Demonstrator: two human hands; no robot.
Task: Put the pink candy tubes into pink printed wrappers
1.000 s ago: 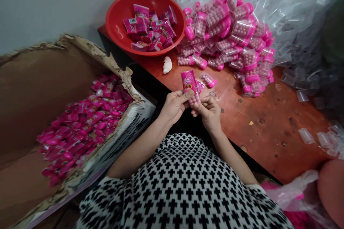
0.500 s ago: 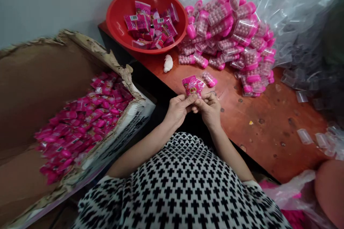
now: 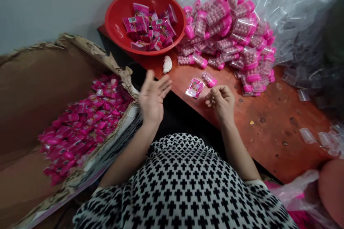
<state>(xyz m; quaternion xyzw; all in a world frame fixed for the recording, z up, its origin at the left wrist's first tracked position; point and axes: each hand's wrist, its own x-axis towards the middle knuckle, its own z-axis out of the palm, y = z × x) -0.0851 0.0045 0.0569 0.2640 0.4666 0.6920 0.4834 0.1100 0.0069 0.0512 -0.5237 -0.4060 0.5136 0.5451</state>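
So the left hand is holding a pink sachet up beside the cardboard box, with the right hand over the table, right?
No. The head view shows the left hand open and empty, fingers spread, beside the cardboard box; the pink sachet lies on the table. The right hand is over the table, as stated.

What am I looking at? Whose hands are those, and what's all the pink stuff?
The camera sits on a person's head, looking down, so you see their own hands. The left hand is open in the air beside a cardboard box of pink packets. The right hand is curled over the brown table; nothing shows in it. Between the hands lies one loose packet, beside a small tube of pink balls. Further back are a red bowl of packets and a pile of tubes.
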